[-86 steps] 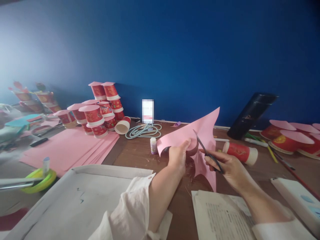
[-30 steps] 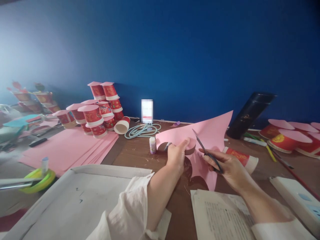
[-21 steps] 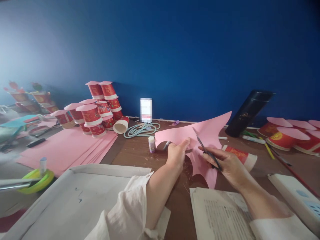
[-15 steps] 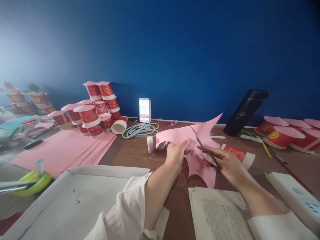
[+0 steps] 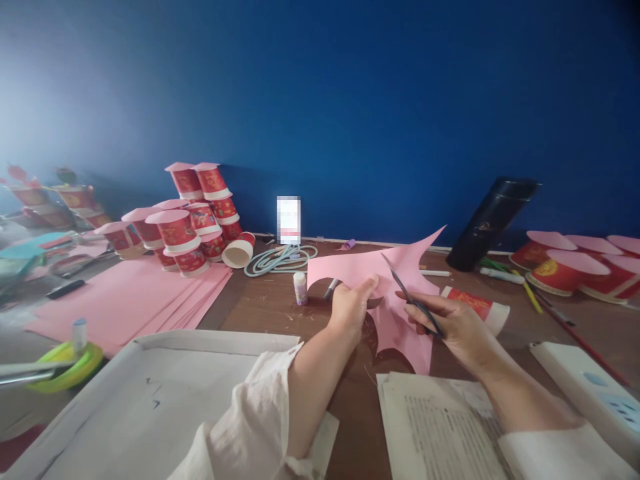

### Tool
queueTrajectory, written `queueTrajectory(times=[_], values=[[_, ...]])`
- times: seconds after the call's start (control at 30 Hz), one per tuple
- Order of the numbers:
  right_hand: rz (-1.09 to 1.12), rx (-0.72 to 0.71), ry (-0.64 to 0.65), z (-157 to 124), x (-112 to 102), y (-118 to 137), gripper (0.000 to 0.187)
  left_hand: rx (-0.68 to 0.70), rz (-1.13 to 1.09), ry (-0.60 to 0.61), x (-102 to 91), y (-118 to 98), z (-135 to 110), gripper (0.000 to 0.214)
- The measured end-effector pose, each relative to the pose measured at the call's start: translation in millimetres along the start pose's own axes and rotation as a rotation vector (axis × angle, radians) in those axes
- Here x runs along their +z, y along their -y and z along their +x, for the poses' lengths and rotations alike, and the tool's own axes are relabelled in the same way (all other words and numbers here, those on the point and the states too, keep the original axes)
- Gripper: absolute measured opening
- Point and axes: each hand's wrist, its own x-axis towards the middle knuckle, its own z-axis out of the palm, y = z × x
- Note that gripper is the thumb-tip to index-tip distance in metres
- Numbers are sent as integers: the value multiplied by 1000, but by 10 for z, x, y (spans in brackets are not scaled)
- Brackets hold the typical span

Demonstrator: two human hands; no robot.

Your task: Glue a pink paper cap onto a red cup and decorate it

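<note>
My left hand point(image 5: 353, 308) pinches a sheet of pink paper point(image 5: 400, 267) with curved cut-outs, holding it above the brown table point(image 5: 270, 310). My right hand point(image 5: 453, 327) grips dark scissors point(image 5: 411, 299); their blades lie against the sheet just right of my left thumb. A red paper cup point(image 5: 477, 308) lies on its side behind my right hand. A small glue stick point(image 5: 300, 288) stands left of the sheet.
A stack of pink sheets point(image 5: 130, 297) and piled red cups point(image 5: 193, 213) fill the left. A white tray point(image 5: 150, 400), printed pages point(image 5: 440, 427), a black bottle point(image 5: 493, 223), a cable coil point(image 5: 280, 260), a white block point(image 5: 590, 393), pens and more pink-topped cups point(image 5: 570, 270) lie around.
The pink sheet has been turned in my left hand and its far point has shifted. The scissors have stayed against the paper. The view drifted slightly.
</note>
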Motion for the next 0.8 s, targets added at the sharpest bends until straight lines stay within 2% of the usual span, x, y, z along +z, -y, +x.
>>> queueTrajectory(times=[0.27, 0.5, 0.8], values=[[24, 0, -4, -2, 15, -31, 61, 13, -66, 33, -11, 35, 40, 30], [3, -24, 45, 19, 45, -82, 55, 3, -99, 9, -15, 78, 66, 47], [-15, -28, 23, 34, 24, -80, 60, 0, -76, 68, -2, 9, -13, 35]])
